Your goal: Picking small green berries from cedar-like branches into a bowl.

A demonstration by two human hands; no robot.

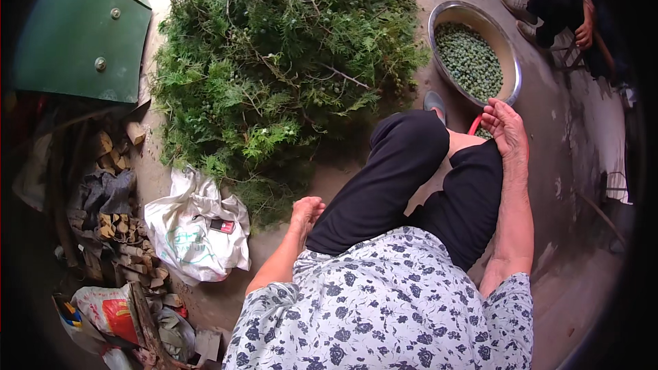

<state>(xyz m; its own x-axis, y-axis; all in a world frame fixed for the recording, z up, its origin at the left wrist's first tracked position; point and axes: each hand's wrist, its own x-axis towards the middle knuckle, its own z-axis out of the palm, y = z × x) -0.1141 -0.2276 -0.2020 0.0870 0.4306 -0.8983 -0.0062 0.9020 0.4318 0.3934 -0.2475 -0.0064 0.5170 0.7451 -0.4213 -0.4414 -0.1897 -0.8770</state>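
Before me lies a big heap of cut conifer branches, arborvitae-like, with some bare twigs. My left hand rests beside my left thigh with its fingers curled; I cannot see whether anything is in them. My right hand is raised by my right knee, fingers bent and palm partly turned towards me, and nothing shows clearly in it. Just beyond its fingertips stands a metal basin holding many small round green cones. Below that hand is a red-rimmed container, mostly hidden, with more green cones.
At left a white woven sack bears writing, with a small red and black box on it. Split firewood and plastic bags lie farther left, under a green metal panel. Another person's hand and shoes are at upper right.
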